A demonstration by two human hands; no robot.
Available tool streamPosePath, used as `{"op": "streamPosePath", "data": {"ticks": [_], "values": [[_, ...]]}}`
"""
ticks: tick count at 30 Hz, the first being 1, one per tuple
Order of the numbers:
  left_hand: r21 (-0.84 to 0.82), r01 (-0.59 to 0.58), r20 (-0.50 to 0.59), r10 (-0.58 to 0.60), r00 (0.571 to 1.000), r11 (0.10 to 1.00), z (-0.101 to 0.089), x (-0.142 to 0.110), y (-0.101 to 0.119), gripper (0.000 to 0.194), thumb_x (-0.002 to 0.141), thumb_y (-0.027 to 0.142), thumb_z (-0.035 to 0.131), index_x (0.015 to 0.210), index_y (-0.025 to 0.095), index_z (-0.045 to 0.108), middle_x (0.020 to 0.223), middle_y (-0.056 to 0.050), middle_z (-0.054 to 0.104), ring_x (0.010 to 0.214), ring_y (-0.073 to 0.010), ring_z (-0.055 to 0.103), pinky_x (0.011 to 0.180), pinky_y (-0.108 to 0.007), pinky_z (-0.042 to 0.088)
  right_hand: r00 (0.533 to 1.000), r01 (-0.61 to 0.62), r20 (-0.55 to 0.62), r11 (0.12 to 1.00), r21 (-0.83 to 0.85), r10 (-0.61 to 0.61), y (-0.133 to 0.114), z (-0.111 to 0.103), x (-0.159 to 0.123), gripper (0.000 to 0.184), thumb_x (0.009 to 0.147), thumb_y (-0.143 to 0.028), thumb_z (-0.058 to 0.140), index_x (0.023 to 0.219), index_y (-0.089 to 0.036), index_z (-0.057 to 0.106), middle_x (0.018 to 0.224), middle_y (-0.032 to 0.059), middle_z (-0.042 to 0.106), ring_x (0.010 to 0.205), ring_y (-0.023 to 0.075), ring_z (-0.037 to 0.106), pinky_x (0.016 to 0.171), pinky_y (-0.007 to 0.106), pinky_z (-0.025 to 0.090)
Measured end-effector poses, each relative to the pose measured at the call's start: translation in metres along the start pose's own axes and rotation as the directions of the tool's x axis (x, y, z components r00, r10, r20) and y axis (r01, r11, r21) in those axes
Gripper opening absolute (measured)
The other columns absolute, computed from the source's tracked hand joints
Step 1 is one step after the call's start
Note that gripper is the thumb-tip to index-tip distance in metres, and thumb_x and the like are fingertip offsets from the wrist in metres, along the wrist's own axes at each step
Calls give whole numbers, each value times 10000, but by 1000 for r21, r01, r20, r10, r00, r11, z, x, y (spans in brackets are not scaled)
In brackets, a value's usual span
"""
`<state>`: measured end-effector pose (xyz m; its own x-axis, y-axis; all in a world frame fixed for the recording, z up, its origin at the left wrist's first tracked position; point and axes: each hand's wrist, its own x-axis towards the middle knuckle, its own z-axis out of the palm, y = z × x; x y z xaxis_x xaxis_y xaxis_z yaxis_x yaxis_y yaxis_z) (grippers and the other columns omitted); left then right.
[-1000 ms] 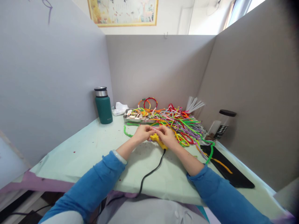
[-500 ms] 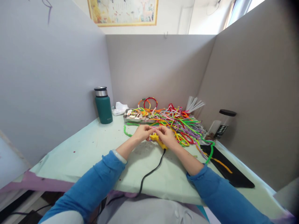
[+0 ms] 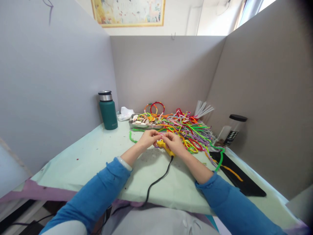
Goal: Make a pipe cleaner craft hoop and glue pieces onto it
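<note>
Both hands meet over the near edge of the pile, fingertips pinched close together. Between them shows a bit of pink pipe cleaner (image 3: pixel 161 133), mostly covered by the fingers. My left hand (image 3: pixel 149 138) grips it from the left, and my right hand (image 3: pixel 173 142) from the right. Just below the fingers lies a yellow glue gun (image 3: pixel 166 149) on the table, its black cord (image 3: pixel 157 180) running toward my lap. Behind the hands spreads a tangled heap of coloured pipe cleaners (image 3: pixel 188 127).
A metal tray (image 3: pixel 146 126) of shells stands at the back, with two wrapped rings (image 3: pixel 157 103) behind it. Left of it are a tissue pack (image 3: pixel 125 113) and a green bottle (image 3: pixel 108 112). A clear jar (image 3: pixel 234 129) and a black flat case (image 3: pixel 244 179) lie right. Grey partitions enclose three sides.
Almost nothing differs. Both hands keep their pinch on the pink pipe cleaner, with only a very slight shift of the fingers and the view.
</note>
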<state>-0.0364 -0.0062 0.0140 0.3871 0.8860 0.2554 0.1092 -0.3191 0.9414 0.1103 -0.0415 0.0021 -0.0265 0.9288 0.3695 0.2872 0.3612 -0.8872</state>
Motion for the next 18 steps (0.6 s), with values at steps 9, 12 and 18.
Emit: {"op": "streamPosePath", "data": {"ticks": [9, 12, 18], "values": [[132, -85, -19, 89, 996, 988, 0, 0, -1, 202, 703, 316, 610, 759, 126, 571, 548, 38, 522, 403, -48, 465, 410, -162, 384, 999, -24, 38, 997, 75, 21, 2, -1, 2, 227, 718, -416, 545, 670, -194, 535, 412, -61, 434, 355, 86, 383, 369, 212, 282], [195, -103, -23, 110, 994, 975, 0, 0, 0, 223, 707, 344, 602, 764, 130, 579, 547, 36, 526, 406, -54, 471, 406, -163, 371, 999, -32, 43, 998, 60, 30, 2, -1, 2, 229, 720, -422, 538, 667, -200, 520, 415, -64, 427, 354, 86, 378, 371, 214, 275], [228, -49, -25, 57, 998, 972, 1, -1, -1, 234, 721, 361, 579, 768, 132, 583, 548, 32, 539, 390, -63, 478, 406, -176, 378, 1000, -3, -2, 1000, -4, 3, 3, 0, 2, 209, 721, -405, 533, 662, -205, 522, 426, -59, 437, 385, 99, 394, 396, 220, 299]]}}
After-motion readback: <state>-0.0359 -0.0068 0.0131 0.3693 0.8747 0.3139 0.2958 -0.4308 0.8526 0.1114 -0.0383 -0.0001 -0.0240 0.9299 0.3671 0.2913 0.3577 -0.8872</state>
